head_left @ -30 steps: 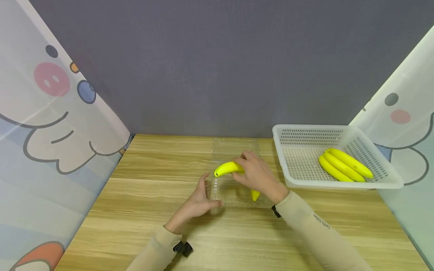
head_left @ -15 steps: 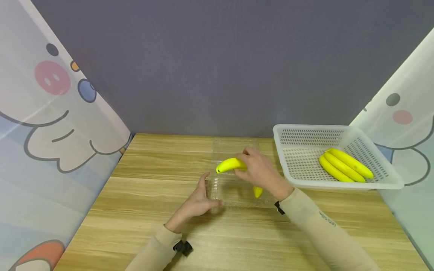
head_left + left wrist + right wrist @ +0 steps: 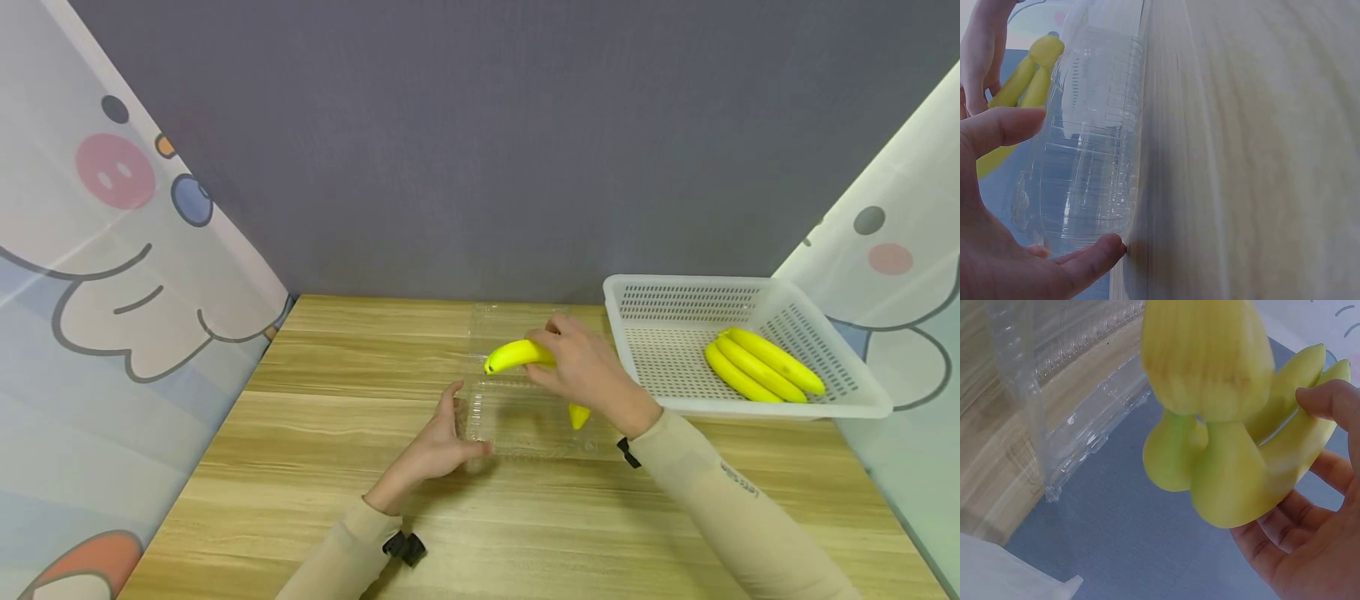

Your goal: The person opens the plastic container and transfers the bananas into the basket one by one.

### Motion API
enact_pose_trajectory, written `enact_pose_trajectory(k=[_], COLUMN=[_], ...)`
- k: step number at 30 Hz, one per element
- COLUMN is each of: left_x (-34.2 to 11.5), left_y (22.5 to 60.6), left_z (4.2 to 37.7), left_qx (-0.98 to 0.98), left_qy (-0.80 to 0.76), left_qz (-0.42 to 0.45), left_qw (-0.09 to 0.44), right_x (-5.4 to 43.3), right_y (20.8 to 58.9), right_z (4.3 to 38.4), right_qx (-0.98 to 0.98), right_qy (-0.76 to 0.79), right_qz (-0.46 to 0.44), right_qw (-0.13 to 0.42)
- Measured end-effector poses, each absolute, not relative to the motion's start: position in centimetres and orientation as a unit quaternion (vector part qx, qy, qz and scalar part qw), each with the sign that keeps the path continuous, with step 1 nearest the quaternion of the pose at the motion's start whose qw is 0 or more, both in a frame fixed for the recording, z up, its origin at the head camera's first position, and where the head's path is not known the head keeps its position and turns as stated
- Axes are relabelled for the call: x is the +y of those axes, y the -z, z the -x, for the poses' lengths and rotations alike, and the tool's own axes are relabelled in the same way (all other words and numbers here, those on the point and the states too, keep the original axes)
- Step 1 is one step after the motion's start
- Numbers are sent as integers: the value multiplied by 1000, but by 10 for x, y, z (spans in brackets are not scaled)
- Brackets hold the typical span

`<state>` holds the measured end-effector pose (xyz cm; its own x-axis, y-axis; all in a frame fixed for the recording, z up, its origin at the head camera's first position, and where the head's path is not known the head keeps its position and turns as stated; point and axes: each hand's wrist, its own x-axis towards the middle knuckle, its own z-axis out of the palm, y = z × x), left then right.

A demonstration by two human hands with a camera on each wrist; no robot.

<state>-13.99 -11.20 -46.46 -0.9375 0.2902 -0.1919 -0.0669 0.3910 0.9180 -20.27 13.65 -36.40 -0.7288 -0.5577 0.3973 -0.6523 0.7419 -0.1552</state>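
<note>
My right hand [image 3: 588, 367] grips a bunch of yellow bananas [image 3: 517, 356] over the clear plastic clamshell box [image 3: 517, 425]. One banana points left from the fingers, and another tip shows below the hand. In the right wrist view, the bananas [image 3: 1229, 475] join at a thick stem end turned toward the camera, with thumb and fingers on either side of the fruit. My left hand [image 3: 438, 446] rests at the box's left front corner, thumb and fingers spread wide. The left wrist view has the thumb beside the upper rim of the box [image 3: 1085, 169] and a lower fingertip near the tabletop.
A white perforated basket [image 3: 637, 392] stands at the right on the wooden table [image 3: 337, 375], holding another bunch of bananas [image 3: 765, 367]. The box's see-through lid [image 3: 510, 325] lies folded back toward the grey wall [image 3: 450, 167]. Cartoon-printed curtains [image 3: 75, 292] flank the table.
My right hand has moved to the right and farther back with the banana bunch, rising slightly in the head view. My left hand and the box have stayed put.
</note>
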Motion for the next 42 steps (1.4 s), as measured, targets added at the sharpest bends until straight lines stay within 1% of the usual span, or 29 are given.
enact_pose_trajectory(k=[8,20,29,42], left_x=[-111,-110,-111,-113], left_y=[464,464,464,466], left_z=[139,140,140,140], left_qx=[824,818,808,817], left_qy=[-540,-549,-560,-548], left_qz=[-59,-57,-59,-71], left_qw=[161,162,170,163], right_x=[141,154,166,183], right_y=[360,352,347,341], right_z=[201,204,206,212], right_qx=[-917,-931,-932,-933], right_qy=[-146,-142,-149,-136], right_qz=[-325,-292,-279,-275], right_qw=[180,170,178,189])
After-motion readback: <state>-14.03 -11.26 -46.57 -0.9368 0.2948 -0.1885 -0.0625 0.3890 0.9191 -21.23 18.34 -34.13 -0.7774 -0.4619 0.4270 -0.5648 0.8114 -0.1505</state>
